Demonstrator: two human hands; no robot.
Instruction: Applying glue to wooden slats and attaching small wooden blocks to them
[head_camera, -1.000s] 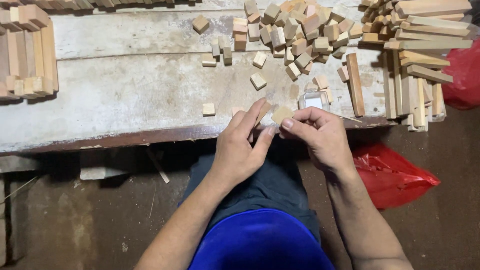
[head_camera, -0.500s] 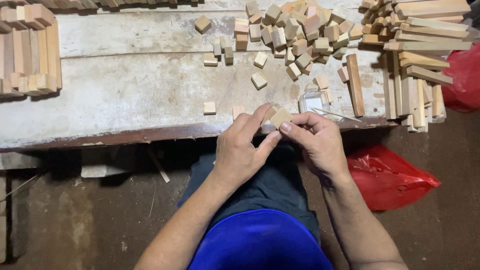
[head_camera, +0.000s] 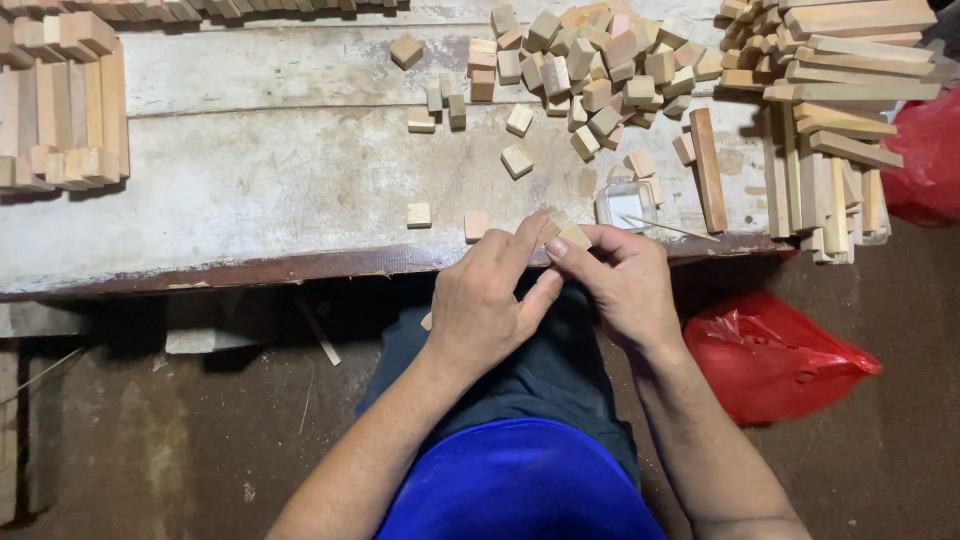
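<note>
Hands meet at near edge of desk (head_camera: 250, 200), just over the lap. Left hand (head_camera: 490, 305) and right hand (head_camera: 625, 290) both pinch one small wooden block (head_camera: 560, 232) between thumb and fingertips; left grip closed on block's left side, right grip closed on its right side w/ index finger laid along top. Block held off the desk surface, just above the edge, close to body, prob. so both hands can steady it and see its faces. Whether it's one piece or two pressed together: can't tell, fingers cover the join.

Just right of the hands: small clear tray (head_camera: 625, 203) w/ a thin stick (head_camera: 665, 228) lying beside it, within easy reach of right hand. Could be glue + applicator; not certain.

Loose pile of cut blocks (head_camera: 590, 60) at far centre-right of desk, heaped, no order; stock kept an arm's reach away. A few strays nearer: two single blocks (head_camera: 420, 215) close to desk edge, just left of the hands, apart from each other.

Long wooden strips (head_camera: 830, 110) stacked at right end, some overhanging the edge. One short strip (head_camera: 706, 170) lies alone btw pile and stack. Neat rows of blocks (head_camera: 60, 110) stood together at far left, well apart from the loose heap.

Red plastic bag (head_camera: 775, 355) on floor by right knee; another red bag (head_camera: 925, 150) at right margin.
</note>
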